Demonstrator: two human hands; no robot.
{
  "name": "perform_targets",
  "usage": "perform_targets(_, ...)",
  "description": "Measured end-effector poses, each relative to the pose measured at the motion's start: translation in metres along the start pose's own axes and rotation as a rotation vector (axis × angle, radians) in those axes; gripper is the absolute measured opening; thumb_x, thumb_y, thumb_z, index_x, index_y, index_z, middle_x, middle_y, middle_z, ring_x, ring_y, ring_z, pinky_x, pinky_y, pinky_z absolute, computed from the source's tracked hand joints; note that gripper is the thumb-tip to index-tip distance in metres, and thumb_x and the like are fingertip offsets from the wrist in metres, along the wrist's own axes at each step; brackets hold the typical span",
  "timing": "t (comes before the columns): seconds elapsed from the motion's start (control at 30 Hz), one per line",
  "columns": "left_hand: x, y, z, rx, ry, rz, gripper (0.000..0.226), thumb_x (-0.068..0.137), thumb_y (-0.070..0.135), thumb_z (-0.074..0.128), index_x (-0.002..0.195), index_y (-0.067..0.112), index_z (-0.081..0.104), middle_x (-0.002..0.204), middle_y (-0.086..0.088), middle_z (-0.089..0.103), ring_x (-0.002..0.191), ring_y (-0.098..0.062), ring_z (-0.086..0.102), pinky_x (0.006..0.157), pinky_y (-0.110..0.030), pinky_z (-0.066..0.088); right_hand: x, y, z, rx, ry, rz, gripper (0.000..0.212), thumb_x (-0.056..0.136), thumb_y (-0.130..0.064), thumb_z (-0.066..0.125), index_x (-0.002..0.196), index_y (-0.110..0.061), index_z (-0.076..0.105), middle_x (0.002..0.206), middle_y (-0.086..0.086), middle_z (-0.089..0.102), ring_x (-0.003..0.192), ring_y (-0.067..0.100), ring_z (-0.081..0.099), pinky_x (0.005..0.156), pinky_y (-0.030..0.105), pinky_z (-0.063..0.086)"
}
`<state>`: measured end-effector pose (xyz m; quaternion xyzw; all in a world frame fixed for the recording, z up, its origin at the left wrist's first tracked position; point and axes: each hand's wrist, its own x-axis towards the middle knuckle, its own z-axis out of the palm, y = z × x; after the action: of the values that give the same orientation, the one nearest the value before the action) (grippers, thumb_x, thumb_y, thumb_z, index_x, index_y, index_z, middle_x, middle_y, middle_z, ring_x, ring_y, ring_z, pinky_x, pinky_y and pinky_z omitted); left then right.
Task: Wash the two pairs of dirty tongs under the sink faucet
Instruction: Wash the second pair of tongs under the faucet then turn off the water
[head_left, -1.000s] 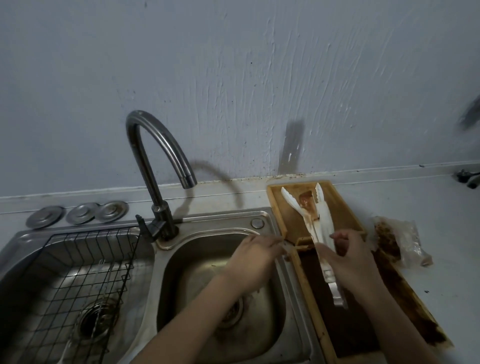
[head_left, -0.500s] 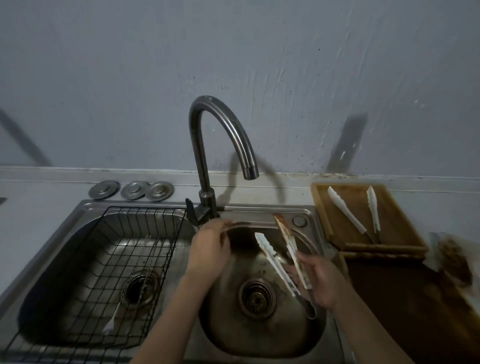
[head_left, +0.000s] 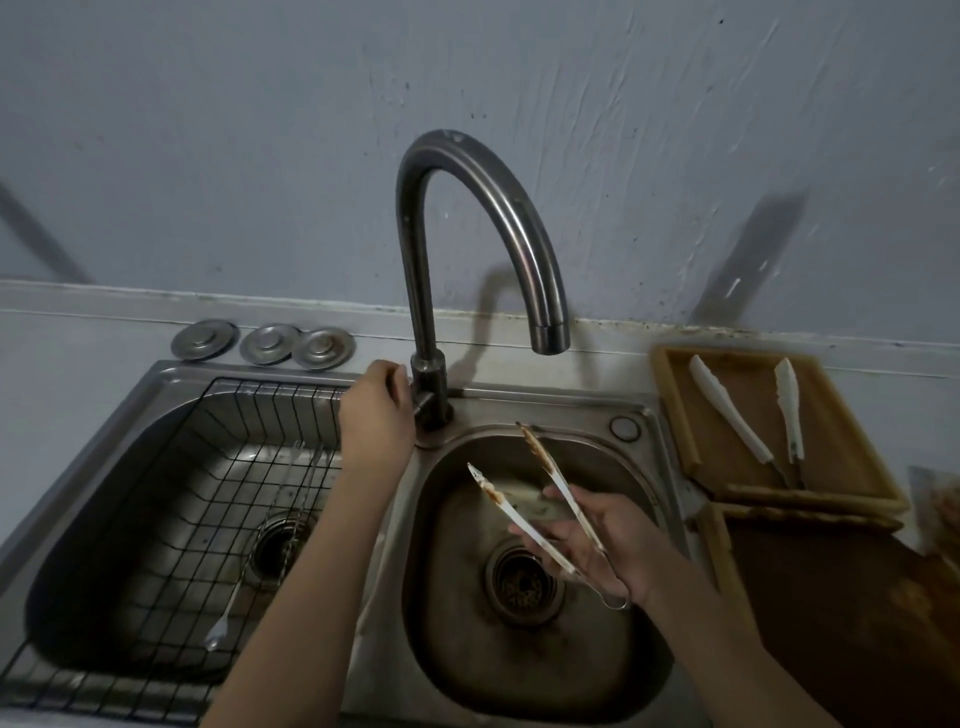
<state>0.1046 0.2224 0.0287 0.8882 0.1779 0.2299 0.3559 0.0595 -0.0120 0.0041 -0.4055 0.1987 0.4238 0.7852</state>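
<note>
My right hand (head_left: 597, 545) holds a pair of white tongs (head_left: 524, 512) smeared with brown, arms spread, over the right sink basin (head_left: 457, 613). The tongs' tips point up and left, below the faucet spout (head_left: 549, 338). No water runs from the spout. My left hand (head_left: 376, 410) is curled on the faucet handle at the base of the faucet (head_left: 431, 400). A second pair of white tongs (head_left: 748, 421) lies spread in the wooden tray (head_left: 670, 410) to the right of the sink.
The left basin holds a black wire rack (head_left: 182, 493) with a fork (head_left: 223, 623) lying in it. Three metal drain covers (head_left: 265, 343) sit behind it. A dark brown board (head_left: 841, 613) and a plastic bag (head_left: 935, 504) lie at the right.
My right hand lifted the stained tongs from the tray and carried them left over the right basin. My left hand rose from the basin to the faucet handle.
</note>
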Motion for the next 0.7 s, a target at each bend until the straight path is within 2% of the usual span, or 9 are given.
perform_targets(0.1,0.002,-0.003,0.0,-0.015,0.031,-0.053,0.021,0.095,0.015,0.048,0.097,0.0,0.063,0.082,-0.016,0.069,0.069,-0.025,0.061,0.064,-0.03,0.043,0.005,0.001,0.0,0.009,0.004,0.017,0.019,0.09,-0.025,0.042,0.095,-0.011,0.055,0.106,0.031,0.063,0.07,0.029,0.064,0.057,0.03,0.049)
perform_targets(0.2,0.001,-0.004,0.0,-0.059,0.032,-0.068,0.021,0.094,0.013,0.049,0.1,-0.001,0.064,0.086,-0.013,0.069,0.07,-0.014,0.056,0.063,-0.014,0.035,0.009,0.003,0.0,0.023,-0.01,0.026,0.017,0.09,-0.023,0.043,0.097,-0.012,0.053,0.11,0.034,0.06,0.07,0.03,0.062,0.053,0.029,0.051)
perform_targets(0.27,0.001,-0.006,0.001,-0.089,0.049,-0.061,0.021,0.094,0.012,0.05,0.1,-0.002,0.064,0.087,-0.013,0.069,0.072,-0.014,0.056,0.063,-0.011,0.033,0.01,0.003,0.002,0.023,-0.002,0.025,0.018,0.09,-0.023,0.043,0.095,-0.011,0.055,0.106,0.033,0.061,0.069,0.03,0.063,0.053,0.029,0.051)
perform_targets(0.43,-0.003,-0.011,0.002,-0.069,0.059,-0.056,0.022,0.094,0.01,0.047,0.103,-0.001,0.064,0.083,-0.016,0.069,0.068,-0.021,0.059,0.064,-0.024,0.039,0.011,0.005,0.002,0.016,0.023,0.027,0.02,0.093,-0.025,0.041,0.095,-0.012,0.056,0.106,0.032,0.062,0.071,0.031,0.066,0.055,0.03,0.052)
perform_targets(0.57,-0.007,-0.013,0.003,-0.07,0.071,-0.061,0.023,0.093,0.006,0.045,0.104,-0.001,0.063,0.085,-0.02,0.069,0.067,-0.022,0.056,0.065,-0.025,0.038,0.012,0.005,0.0,0.015,0.038,0.019,0.019,0.093,-0.024,0.04,0.096,-0.012,0.055,0.109,0.033,0.061,0.071,0.031,0.066,0.055,0.03,0.053)
perform_targets(0.7,-0.01,-0.014,0.002,-0.094,0.074,-0.07,0.023,0.093,0.004,0.043,0.102,0.0,0.064,0.08,-0.02,0.068,0.061,-0.024,0.054,0.061,-0.027,0.038,0.008,0.007,0.003,0.027,0.037,0.023,0.021,0.093,-0.024,0.039,0.093,-0.012,0.057,0.1,0.031,0.065,0.068,0.031,0.066,0.052,0.03,0.053)
